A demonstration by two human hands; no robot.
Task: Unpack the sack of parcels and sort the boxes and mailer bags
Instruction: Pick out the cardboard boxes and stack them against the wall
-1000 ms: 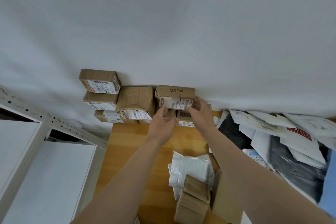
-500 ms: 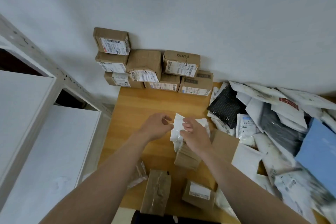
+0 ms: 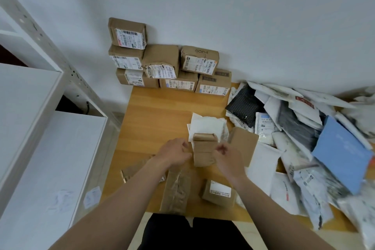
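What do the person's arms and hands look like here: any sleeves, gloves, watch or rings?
The left forearm and right forearm are bare as far as the frame shows; no sleeve comes into view. The left hand and right hand wear no gloves, and no watch, bracelet or ring shows on the wrists or fingers.

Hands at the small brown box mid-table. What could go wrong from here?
The small brown box lies partly on a white mailer bag; the left hand and right hand lifting it may drag the bag.
The box stack at the wall is three high on its left; another could topple it.
The mailer pile reaches the table's front edge and may slide off.
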